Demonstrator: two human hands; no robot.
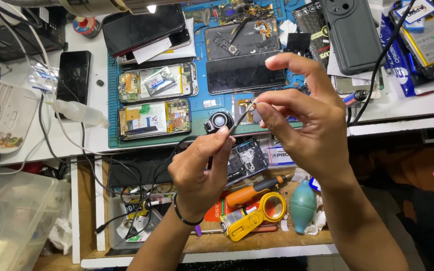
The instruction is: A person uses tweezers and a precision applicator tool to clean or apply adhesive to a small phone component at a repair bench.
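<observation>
Opened phones [154,118] lay on the blue mat's [112,100] left edge; left hand [199,168] gripped thin metal tweezers [241,118], right hand [305,115] pinching their tip.

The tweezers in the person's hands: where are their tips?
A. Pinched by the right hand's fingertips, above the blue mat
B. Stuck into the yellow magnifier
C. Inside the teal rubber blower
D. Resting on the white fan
A: the left hand grips the tweezers low down, while the right hand meets their tips with thumb and forefinger above the blue mat.
</observation>
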